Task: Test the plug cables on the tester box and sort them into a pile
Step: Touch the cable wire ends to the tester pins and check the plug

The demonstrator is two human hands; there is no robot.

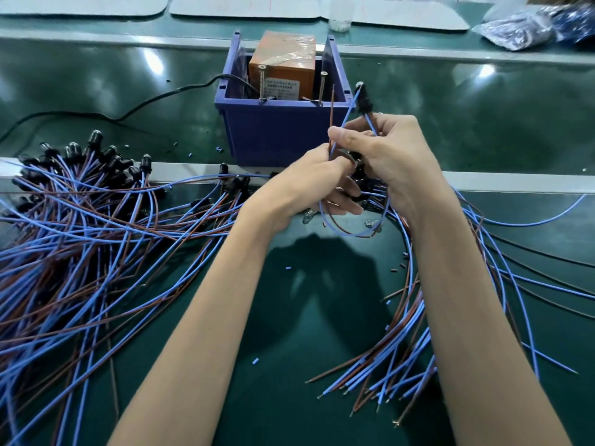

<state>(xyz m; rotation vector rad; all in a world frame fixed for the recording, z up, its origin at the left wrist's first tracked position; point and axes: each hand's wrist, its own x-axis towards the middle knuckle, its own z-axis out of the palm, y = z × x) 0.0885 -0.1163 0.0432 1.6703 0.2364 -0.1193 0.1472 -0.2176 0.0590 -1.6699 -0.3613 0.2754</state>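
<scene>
A plug cable [364, 101], black plug on top with a blue and a brown wire, is held up just right of the tester box. My right hand [389, 152] pinches its wires below the plug. My left hand [317, 181] grips the wires' free ends, which stick up in front of the box. The wires loop down below both hands. The tester box is an orange unit [283, 72] with two upright screws, set in a blue bin [277, 130].
A big pile of plug cables [96, 220] spreads across the left of the green table. Another bunch of cables [434, 317] fans out under my right forearm. A black power cord [128, 107] runs left from the bin. Plastic bags lie at the far right.
</scene>
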